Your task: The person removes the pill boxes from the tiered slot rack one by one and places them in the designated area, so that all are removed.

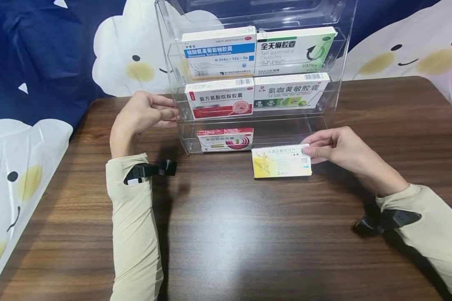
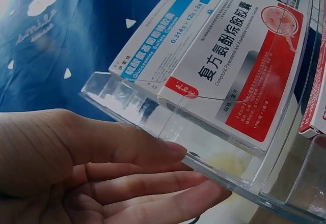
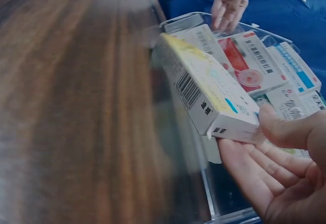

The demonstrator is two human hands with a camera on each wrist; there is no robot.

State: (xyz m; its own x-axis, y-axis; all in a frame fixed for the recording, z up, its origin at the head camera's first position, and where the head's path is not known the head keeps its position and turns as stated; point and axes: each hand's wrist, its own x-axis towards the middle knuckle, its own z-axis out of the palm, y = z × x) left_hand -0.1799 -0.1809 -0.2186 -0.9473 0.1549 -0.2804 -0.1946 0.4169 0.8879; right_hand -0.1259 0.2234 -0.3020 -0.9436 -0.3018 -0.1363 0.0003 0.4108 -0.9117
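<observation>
My right hand point(image 1: 340, 146): fingers pinching one yellow-and-white box point(image 1: 281, 162), near right. My left hand point(image 1: 143, 115): fingers extended, touching clear rack point(image 1: 282, 127), left side.

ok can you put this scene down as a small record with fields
left hand: touching side of clear rack
right hand: holding yellow-and-white box by one end
upper filled tier: blue-labelled box, green-edged box
middle tier: red-labelled box, green-banded box
lowest tier: red-topped box
surface: brown wooden table
</observation>
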